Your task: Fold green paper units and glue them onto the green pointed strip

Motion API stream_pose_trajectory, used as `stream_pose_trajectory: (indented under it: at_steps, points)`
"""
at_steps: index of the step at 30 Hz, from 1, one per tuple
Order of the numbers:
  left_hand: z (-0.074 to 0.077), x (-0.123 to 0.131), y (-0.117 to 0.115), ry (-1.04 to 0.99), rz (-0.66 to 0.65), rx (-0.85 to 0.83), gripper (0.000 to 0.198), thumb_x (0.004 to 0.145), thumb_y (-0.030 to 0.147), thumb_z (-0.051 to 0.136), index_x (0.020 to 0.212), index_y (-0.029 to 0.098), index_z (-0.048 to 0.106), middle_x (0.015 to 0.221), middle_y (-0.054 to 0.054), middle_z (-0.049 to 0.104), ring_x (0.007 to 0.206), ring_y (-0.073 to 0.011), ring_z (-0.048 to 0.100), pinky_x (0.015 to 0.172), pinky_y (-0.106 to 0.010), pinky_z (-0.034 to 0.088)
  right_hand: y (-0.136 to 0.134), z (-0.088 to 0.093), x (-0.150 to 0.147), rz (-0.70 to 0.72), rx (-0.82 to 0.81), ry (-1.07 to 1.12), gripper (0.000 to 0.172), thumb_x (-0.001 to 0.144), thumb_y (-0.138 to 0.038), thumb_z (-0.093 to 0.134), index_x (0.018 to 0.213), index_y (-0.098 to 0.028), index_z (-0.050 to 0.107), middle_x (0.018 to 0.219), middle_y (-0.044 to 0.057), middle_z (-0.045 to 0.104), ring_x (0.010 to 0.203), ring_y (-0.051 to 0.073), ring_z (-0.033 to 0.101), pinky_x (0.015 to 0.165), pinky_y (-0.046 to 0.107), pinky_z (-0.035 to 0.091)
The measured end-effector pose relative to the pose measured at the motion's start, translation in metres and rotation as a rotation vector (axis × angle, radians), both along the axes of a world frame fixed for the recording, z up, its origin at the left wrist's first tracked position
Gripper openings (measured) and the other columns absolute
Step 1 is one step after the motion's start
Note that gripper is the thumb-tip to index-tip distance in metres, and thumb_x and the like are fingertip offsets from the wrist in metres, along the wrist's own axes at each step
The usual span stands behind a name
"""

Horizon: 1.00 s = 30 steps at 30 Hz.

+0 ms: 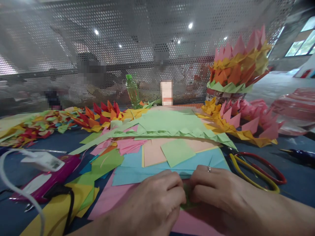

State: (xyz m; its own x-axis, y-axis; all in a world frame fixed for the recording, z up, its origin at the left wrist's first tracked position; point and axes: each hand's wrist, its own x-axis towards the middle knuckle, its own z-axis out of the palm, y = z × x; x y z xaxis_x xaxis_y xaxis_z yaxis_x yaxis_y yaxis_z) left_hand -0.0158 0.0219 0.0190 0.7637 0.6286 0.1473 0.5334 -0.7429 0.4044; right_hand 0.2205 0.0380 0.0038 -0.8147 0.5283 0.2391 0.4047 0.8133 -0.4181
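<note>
My left hand [159, 193] and my right hand [216, 188] meet low in the middle, fingers curled in and pinching a small piece of green paper [189, 196], mostly hidden between them. A ring shows on the right hand. Under both hands lies pink paper [183, 223]. Just beyond it are sheets of blue paper [133, 172], with a light green square [177, 149] on peach paper [152, 152]. Farther back runs a light green paper strip with a folded zigzag edge [172, 133].
Red-and-yellow-handled scissors [258, 173] lie right, near a dark pen [299, 155]. A magenta power strip [40, 183] with a white charger [43, 161] is left. Behind stand a green-capped bottle [133, 91], a layered folded-paper piece [236, 67] and a perforated metal screen [137, 42].
</note>
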Motion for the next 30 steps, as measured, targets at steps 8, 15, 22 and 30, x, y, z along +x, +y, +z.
stream_pose_trajectory:
  at_steps: [8,15,22,30]
  points:
    - [0.009,0.0,-0.007,0.094,-0.024,0.1,0.031,0.087,-0.002,0.047,0.1,0.019,0.065,0.105,-0.006,0.066,0.097,-0.0216,0.059,0.088,-0.028,0.051,0.0,0.004,0.005,0.039,0.122,-0.105,0.018,0.085,-0.003,0.071,0.093,-0.019,0.067,0.098,0.002,0.068,0.089,0.02,0.061,0.077,0.032,0.05]
    - [0.006,-0.001,-0.01,0.069,-0.031,0.134,0.026,0.095,0.0,0.046,0.096,0.018,0.065,0.104,-0.005,0.067,0.097,-0.0208,0.059,0.087,-0.027,0.05,-0.002,0.008,0.007,0.07,0.102,-0.082,0.013,0.085,-0.004,0.069,0.09,-0.017,0.068,0.097,0.005,0.069,0.088,0.02,0.062,0.078,0.03,0.052]
    - [0.001,0.0,-0.012,0.041,-0.002,0.227,0.029,0.104,0.01,0.04,0.101,0.017,0.068,0.104,-0.008,0.069,0.099,-0.0231,0.061,0.093,-0.033,0.05,-0.005,0.004,0.007,0.084,0.199,-0.105,0.027,0.1,-0.009,0.046,0.092,-0.018,0.07,0.098,0.009,0.071,0.09,0.022,0.064,0.081,0.033,0.053]
    - [-0.003,0.0,-0.013,0.072,-0.023,0.263,0.024,0.101,0.008,0.045,0.103,0.015,0.068,0.101,-0.008,0.069,0.093,-0.0244,0.061,0.086,-0.035,0.051,-0.005,0.002,0.001,0.052,0.204,-0.019,0.032,0.099,-0.008,0.045,0.078,-0.017,0.066,0.093,0.009,0.07,0.084,0.02,0.061,0.07,0.032,0.051]
